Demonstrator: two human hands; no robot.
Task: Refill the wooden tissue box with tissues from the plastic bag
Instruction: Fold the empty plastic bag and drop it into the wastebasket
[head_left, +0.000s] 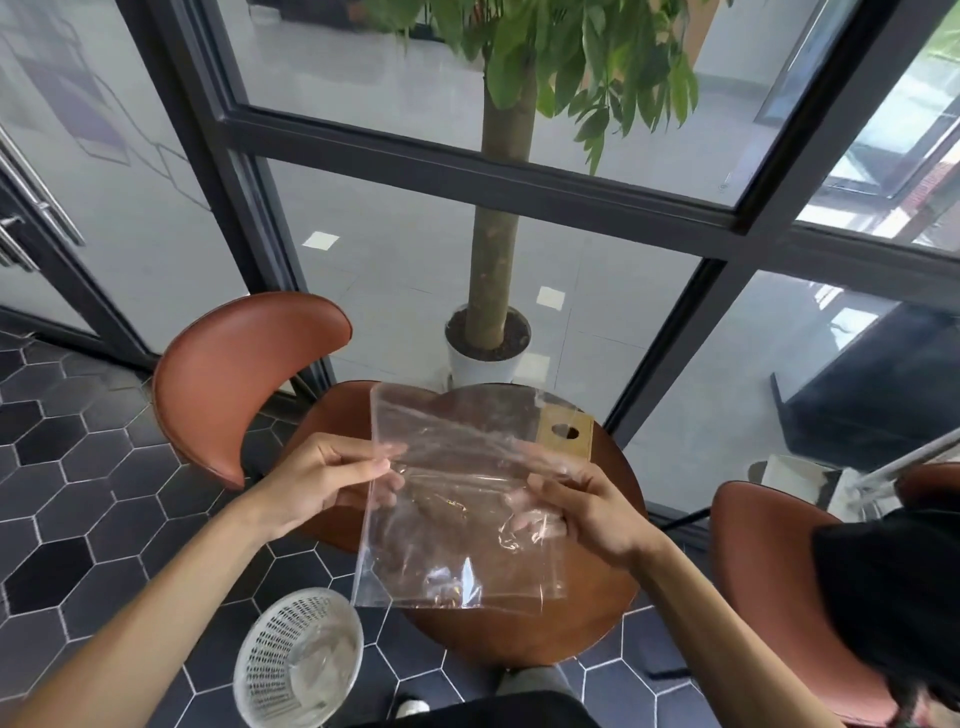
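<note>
A clear plastic bag (462, 545) hangs flat in the air above the round brown table (597, 613); I see no tissues inside it. My left hand (322, 483) pinches the bag's left edge. My right hand (582, 509) grips its right side, fingers showing through the film. The wooden tissue box (566, 434) stands on the far side of the table, mostly behind the bag; only its light wood corner with an oval slot shows.
A white mesh wastebasket (298, 660) stands on the hexagon-tiled floor, left of the table. Brown chairs sit at the left (234, 374) and right (769, 582), the right one holding a black item (893, 597). A potted tree (488, 343) stands against the glass wall.
</note>
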